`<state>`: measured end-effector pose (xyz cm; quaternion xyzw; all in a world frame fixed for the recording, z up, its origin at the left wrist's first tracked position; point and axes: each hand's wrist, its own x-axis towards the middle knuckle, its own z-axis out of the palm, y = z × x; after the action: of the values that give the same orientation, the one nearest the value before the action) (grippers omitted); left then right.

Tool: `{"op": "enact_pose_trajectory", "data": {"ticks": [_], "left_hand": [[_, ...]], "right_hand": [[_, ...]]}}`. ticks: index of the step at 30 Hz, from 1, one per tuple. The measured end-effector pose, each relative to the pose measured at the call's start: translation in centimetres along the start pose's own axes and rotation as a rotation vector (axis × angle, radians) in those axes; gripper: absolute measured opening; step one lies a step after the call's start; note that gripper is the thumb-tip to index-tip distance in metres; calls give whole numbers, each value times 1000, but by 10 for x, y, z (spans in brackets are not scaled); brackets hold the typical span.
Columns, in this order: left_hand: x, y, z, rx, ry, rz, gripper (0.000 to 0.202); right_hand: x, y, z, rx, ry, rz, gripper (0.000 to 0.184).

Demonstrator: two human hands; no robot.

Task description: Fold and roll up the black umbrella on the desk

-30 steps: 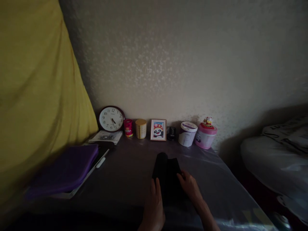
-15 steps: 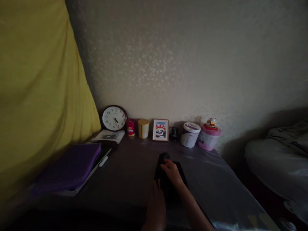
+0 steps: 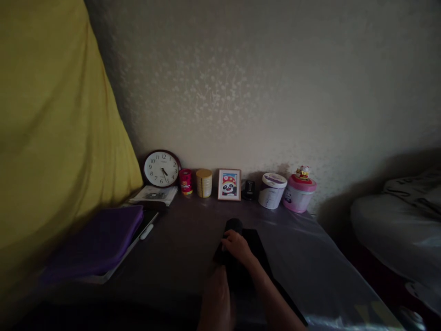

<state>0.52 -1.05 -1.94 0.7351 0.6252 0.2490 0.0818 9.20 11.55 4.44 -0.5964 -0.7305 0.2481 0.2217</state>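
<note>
A black item [image 3: 254,243], soft-looking and too dark to name, lies on the dark table in front of me. Its rounded far end [image 3: 234,224] rises a little, and a thin dark strip runs from it toward the lower right. My right hand [image 3: 237,246] lies over the left part of it, fingers curled and closed on the dark material. Close by on the left, my left hand [image 3: 218,282] is at the item's near left edge. Shadow and blur hide its fingers, so its grip does not show.
Along the wall stand a clock [image 3: 161,168], a red can [image 3: 185,182], a yellow tin [image 3: 204,184], a panda picture frame [image 3: 229,185], a white tub [image 3: 272,191] and a pink tub [image 3: 299,195]. A purple folder [image 3: 99,241] lies left, beside a yellow curtain [image 3: 58,138].
My right hand has moved slightly left and its fingers have curled in. The black item's left edge has shifted outward to the left. My left hand has drawn slightly nearer to me.
</note>
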Motion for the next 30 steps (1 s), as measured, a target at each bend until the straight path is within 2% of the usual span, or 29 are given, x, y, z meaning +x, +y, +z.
{"op": "enact_pose_trajectory", "data": {"ticks": [4,7,9,12,15,20,22,26,30], "left_hand": [[1,7,-15,47,81,65,42],[11,21,-27,9,36,147,41],[17,26,-28,16,-1,131,50],[22,24,-22,18,-67,96,61],[22,18,-10,15,-69,74,61],[21,11,8,58,-28,125,59],[20,9,12,75,-28,105,59],[17,7,11,58,-104,55,62],[19,10,-3,30,-217,57,71]], "right_hand": [[-3,-4,-3,37,-71,-54,19],[-6,-7,-5,8,-97,-103,18],[-6,-7,-6,11,-109,-135,18],[-9,-4,-8,110,-133,-187,21],[-20,2,-11,234,-144,-268,23],[-50,16,-12,222,79,-443,26],[-53,22,-10,162,116,-497,28],[-35,35,-3,6,116,-574,30],[0,45,1,-107,132,-548,30]]}}
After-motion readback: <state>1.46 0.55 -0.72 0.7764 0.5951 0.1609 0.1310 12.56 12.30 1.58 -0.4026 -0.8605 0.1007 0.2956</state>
